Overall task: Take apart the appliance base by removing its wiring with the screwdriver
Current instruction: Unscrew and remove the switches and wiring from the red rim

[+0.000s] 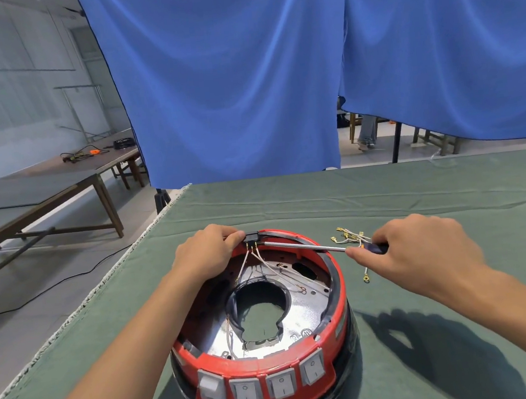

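One base: base [264,333], a round red and black shell, sits open side up on the green cloth [415,205], its four grey switches [262,387] facing the camera.
Block: a small black block [252,237] sits on the far rim; thin white wires [261,263] run from its underside down to the metal plate [300,310] inside the base.
Screwdriver: screwdriver [317,248] lies nearly level, long axis running right to left; its tip meets the block and its shaft crosses over the far right rim.
Right hand: right hand [418,249] grips the dark handle, which is outside the base.
Left hand: left hand [206,255] rests on the far left rim, fingers curled against the block's left end.
Loose wires: loose wires [351,237] with brass ends lie on the cloth just behind the shaft.
Surroundings: blue curtain [244,73] hangs behind the table; long benches [47,186] stand to the left.
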Tool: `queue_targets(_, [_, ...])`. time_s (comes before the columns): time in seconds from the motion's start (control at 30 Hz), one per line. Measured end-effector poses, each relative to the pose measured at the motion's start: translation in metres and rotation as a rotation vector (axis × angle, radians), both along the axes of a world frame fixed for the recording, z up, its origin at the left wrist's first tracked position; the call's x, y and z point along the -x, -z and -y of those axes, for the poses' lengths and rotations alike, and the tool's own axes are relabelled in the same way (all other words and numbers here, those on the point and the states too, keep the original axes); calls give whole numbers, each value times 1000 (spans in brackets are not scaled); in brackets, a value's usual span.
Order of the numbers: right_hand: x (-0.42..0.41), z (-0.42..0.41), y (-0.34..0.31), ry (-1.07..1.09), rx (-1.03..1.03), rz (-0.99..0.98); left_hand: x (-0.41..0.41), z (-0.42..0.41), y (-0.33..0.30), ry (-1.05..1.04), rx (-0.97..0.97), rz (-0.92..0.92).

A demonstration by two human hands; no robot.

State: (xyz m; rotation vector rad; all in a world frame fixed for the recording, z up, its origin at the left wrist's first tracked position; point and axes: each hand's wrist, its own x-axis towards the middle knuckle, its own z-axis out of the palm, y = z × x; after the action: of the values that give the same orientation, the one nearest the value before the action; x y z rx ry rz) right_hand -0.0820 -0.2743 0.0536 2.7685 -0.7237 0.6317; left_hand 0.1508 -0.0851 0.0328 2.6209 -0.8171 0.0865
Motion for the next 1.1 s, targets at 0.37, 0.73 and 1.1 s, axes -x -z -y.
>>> queue_targets(0.37, [-3,6,0,-48,48,-30,-1,0,-1,32,-25,4])
queue_targets(0.73, [-2,5,4,-61,122,-32,-2,0,1,24,-15,19])
queue_targets(1.1, [-18,38,0,-243,258,2,0,-2,-3,59,-37,21])
